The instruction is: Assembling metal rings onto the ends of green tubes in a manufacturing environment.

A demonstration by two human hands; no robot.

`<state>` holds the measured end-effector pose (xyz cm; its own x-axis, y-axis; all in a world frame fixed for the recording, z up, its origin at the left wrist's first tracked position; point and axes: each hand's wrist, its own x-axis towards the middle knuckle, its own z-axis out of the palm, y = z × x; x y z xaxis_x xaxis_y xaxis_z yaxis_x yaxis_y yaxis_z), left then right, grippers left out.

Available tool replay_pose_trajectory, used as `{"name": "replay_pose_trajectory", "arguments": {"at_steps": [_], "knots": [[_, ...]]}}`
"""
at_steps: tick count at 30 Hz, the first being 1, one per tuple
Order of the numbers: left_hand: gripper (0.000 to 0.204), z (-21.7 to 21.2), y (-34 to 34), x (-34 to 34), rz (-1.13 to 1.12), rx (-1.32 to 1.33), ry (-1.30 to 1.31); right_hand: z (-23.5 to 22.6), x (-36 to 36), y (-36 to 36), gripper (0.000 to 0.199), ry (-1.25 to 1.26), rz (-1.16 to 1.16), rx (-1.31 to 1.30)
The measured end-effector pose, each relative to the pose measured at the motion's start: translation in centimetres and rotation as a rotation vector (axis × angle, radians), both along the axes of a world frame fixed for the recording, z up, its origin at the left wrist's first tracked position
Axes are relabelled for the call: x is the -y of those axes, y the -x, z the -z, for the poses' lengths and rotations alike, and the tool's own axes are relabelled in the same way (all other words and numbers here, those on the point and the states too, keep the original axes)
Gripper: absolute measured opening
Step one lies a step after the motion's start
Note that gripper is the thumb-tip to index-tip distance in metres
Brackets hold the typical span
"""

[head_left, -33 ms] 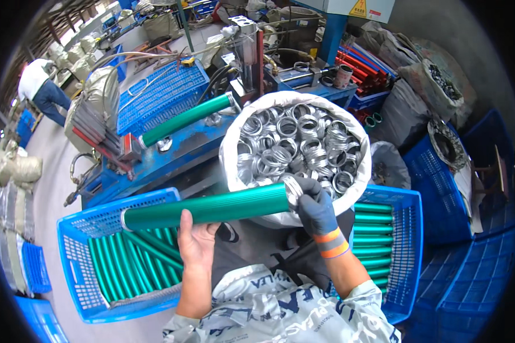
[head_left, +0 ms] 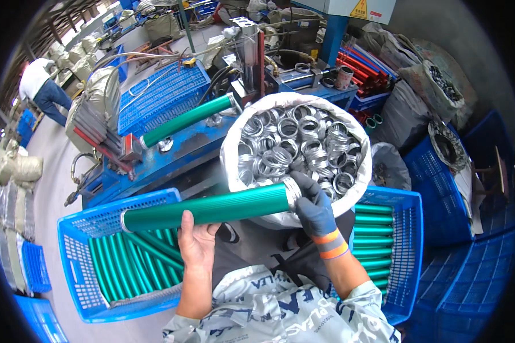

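The gloved right hand closes its fingers around a silver ring at the right end of the green tube. The bare left hand carries this tube near its middle, from below, with thumb against it. The tube lies in the air, slightly tilted, before a white sack full of rings. Blue crates with green tubes stand at both sides.

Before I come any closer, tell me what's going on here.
A person's bare left hand holds a long green tube near its middle, while the gloved right hand holds the metal ring at its right end. A white sack full of loose rings stands just beyond. A second green tube sits on the blue bench machine, and more tubes fill the left crate and right crate.
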<state>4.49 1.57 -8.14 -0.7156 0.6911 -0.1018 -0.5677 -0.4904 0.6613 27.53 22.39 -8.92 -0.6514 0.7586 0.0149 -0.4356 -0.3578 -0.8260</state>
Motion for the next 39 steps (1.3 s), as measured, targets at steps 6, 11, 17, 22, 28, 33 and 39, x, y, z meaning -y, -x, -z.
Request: {"name": "replay_pose_trajectory", "arguments": {"at_steps": [6,11,17,22,28,33,39], "knots": [[0.039,-0.8,-0.3,0.8,-0.087,-0.121,0.043,-1.5,0.8,0.7,0.095,-0.192,-0.097,-0.06],[0.041,-0.6,0.3,1.1,-0.108,-0.149,0.02,-1.9,1.1,0.8,0.091,-0.257,-0.117,-0.006],[0.039,0.0,0.9,0.6,-0.117,-0.177,-0.023,-2.7,0.5,1.3,0.08,-0.205,-0.132,0.159],[0.045,1.1,2.6,0.8,-0.131,-0.174,-0.032,-4.5,-0.1,3.5,0.082,-0.154,-0.239,0.165],[0.062,2.7,7.8,3.5,-0.186,0.038,-0.111,-8.1,-6.9,9.0,0.072,-0.389,-0.322,0.194],[0.065,2.4,10.3,4.7,-0.226,0.146,-0.102,-8.5,-15.0,22.1,0.062,-0.587,-0.279,0.304],[0.057,2.1,14.0,9.2,-0.385,0.13,-0.122,-3.5,-16.6,43.0,0.067,-1.194,-0.196,0.672]]}}
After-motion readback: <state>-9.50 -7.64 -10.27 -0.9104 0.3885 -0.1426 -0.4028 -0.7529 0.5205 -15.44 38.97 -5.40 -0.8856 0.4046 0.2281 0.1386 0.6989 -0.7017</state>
